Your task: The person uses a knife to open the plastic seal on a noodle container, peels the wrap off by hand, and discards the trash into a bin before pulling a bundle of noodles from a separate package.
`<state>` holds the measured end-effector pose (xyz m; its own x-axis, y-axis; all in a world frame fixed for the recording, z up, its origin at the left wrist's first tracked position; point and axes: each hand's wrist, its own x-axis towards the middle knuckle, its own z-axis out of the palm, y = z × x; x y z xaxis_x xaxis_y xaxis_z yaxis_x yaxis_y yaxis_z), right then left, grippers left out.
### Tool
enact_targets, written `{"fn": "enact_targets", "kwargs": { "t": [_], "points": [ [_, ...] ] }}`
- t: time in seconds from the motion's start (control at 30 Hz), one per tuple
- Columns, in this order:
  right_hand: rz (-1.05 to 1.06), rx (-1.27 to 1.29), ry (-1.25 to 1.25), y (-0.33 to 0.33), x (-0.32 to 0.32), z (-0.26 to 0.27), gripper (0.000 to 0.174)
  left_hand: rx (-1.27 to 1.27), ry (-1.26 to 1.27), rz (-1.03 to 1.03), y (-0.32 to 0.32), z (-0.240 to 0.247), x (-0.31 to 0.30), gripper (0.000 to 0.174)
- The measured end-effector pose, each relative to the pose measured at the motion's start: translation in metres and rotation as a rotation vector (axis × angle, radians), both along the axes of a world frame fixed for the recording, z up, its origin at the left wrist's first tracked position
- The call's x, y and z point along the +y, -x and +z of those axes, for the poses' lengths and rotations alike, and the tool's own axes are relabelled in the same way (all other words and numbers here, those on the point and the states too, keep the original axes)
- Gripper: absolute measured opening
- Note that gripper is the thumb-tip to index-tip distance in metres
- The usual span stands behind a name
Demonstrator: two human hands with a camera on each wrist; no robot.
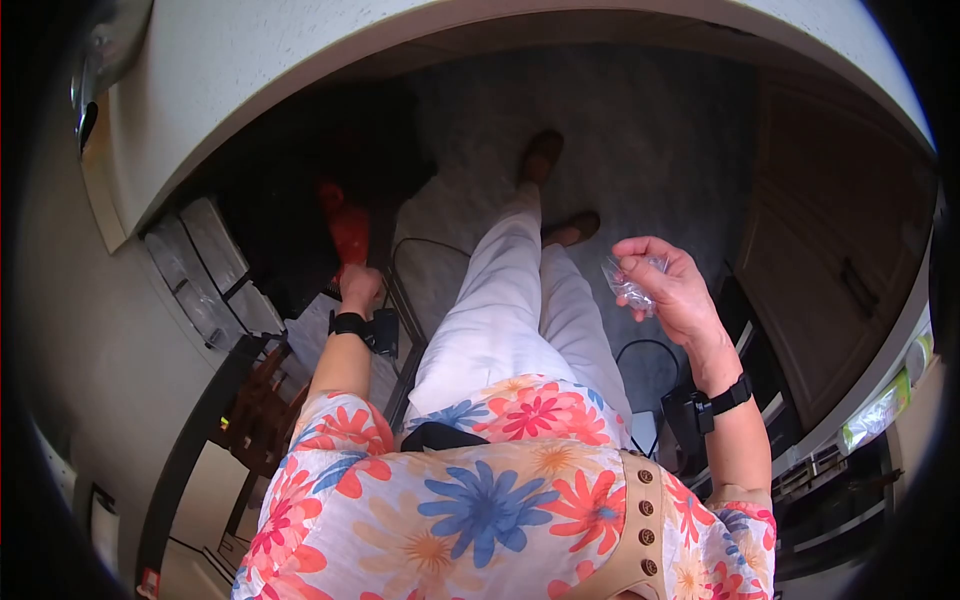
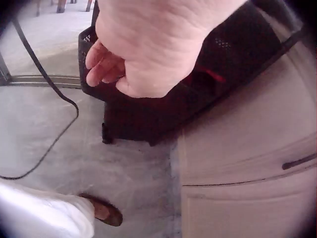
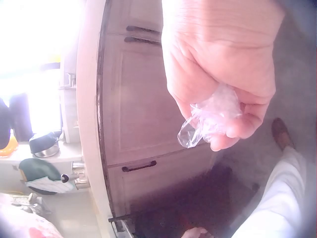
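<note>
Crumpled plastic (image 1: 629, 286) pinched in raised right hand (image 1: 675, 295); left hand (image 1: 360, 288) lowered, fisted, empty.

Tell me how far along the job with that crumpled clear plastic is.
Done: the crumpled clear plastic is gathered up in the right hand. In hand: the left hand is at the black crate, fingers curled by its rim. Left: the plastic has yet to leave that grip.

Dark crate (image 2: 148, 119) interior, contents indistinct
</note>
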<state>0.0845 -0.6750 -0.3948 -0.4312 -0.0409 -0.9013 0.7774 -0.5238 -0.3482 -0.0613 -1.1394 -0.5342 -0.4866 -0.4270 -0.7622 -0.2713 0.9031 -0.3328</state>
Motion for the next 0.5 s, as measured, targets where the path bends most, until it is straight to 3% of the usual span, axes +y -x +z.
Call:
{"fn": "enact_targets", "kwargs": {
  "t": [0.03, 0.07, 0.1, 0.17, 0.2, 0.27, 0.3, 0.37, 0.47, 0.5],
  "points": [
    [0.000, 0.009, 0.004, 0.001, 0.000, -0.001, 0.028, -0.069, 0.043, -0.065, -0.004, 0.002, -0.004, 0.025],
    [0.006, 0.006, 0.004, 0.001, 0.001, -0.002, 0.028, -0.183, 0.041, -0.232, -0.002, 0.002, -0.007, 0.033],
    [0.011, 0.000, 0.003, 0.002, 0.002, -0.003, 0.028, -0.187, 0.041, -0.225, -0.006, -0.003, -0.015, 0.033],
    [0.023, -0.006, 0.003, 0.004, 0.001, -0.004, 0.028, 0.390, -0.094, -0.243, -0.016, -0.014, -0.026, 0.050],
    [0.030, -0.008, -0.003, 0.005, 0.001, -0.005, 0.028, 0.389, -0.091, -0.236, -0.018, -0.017, -0.024, 0.050],
    [0.045, -0.011, -0.009, 0.008, -0.001, -0.006, 0.028, 0.570, -0.295, 0.091, -0.019, -0.030, -0.015, 0.067],
    [0.049, -0.009, -0.007, 0.008, 0.000, -0.007, 0.028, 0.572, -0.296, 0.095, -0.015, -0.032, -0.006, 0.067],
    [0.059, -0.017, -0.003, 0.009, -0.002, -0.009, 0.028, 0.305, -0.073, -0.006, -0.006, -0.031, 0.009, 0.066],
    [0.067, -0.031, 0.003, 0.010, -0.004, -0.015, 0.027, 0.094, -0.182, 0.111, -0.011, -0.072, -0.043, 0.064],
    [0.073, -0.030, 0.004, 0.010, -0.004, -0.016, 0.027, 0.086, -0.179, 0.113, -0.012, -0.067, -0.048, 0.064]
  ]
}}
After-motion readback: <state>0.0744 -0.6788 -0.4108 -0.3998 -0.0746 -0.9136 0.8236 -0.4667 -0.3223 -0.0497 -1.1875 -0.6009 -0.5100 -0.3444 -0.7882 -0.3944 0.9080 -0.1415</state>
